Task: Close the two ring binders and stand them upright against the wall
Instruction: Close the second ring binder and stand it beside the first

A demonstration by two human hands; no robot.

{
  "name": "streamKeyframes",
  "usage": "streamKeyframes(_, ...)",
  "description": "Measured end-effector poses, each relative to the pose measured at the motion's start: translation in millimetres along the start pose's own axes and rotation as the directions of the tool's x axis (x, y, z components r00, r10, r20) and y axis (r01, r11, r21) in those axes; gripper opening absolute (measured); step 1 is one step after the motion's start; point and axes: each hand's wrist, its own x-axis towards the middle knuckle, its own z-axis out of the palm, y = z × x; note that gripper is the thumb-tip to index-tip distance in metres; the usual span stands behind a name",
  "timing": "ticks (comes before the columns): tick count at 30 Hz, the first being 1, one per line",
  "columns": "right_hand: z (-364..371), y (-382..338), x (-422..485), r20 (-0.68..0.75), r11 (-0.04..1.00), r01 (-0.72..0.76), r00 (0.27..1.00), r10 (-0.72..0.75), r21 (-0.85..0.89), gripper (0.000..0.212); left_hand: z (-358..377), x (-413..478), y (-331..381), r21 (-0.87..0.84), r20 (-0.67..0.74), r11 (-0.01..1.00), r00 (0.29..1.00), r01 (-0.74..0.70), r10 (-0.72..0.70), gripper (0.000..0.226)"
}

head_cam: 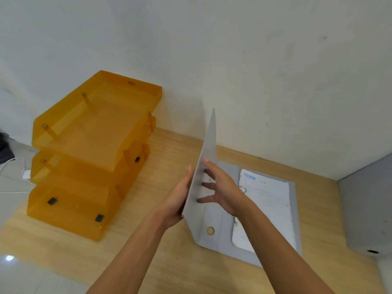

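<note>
A grey ring binder (212,234) lies open on the wooden desk, with white paper (269,200) on its metal rings. Its front cover (206,153) is raised almost vertical, seen nearly edge-on. My left hand (179,198) presses flat against the cover's outer side. My right hand (220,187) has spread fingers on the inner side, so the cover is held between both palms. A second grey binder (367,209) is at the right edge, its spine hole facing me; whether it stands closed I cannot tell for sure.
A stack of three orange see-through letter trays (95,153) stands at the desk's left end against the white wall (254,71). Bare desk (165,153) shows between trays and binder. A white cable and adapter (25,174) lie on the floor at left.
</note>
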Motion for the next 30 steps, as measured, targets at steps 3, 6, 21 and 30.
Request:
streamKeyframes(3,-23.1,-0.8,-10.8,-0.079,0.993,0.003,0.997,-0.012,-0.114,0.067,38.0,14.8,-9.9,0.13,0.038,0.991,0.999,-0.027,0.022,0.042)
streamKeyframes(6,-43.9,9.5,-22.6,-0.228,0.979,0.069,0.967,-0.113,-0.193,0.038,58.4,32.7,-27.4,0.185,0.05,0.982,0.999,-0.023,0.014,0.06)
streamKeyframes(21,-137.9,62.5,-46.9,-0.449,0.993,0.046,0.894,0.005,0.104,0.023,16.8,65.3,-90.9,0.391,-0.364,0.908,0.931,0.147,0.006,0.076)
streamKeyframes(30,-210.5,129.3,-33.4,-0.568,0.944,-0.174,0.823,-0.018,-0.281,0.069,31.2,73.0,-126.2,0.389,-0.426,0.896,0.904,0.213,-0.03,0.086)
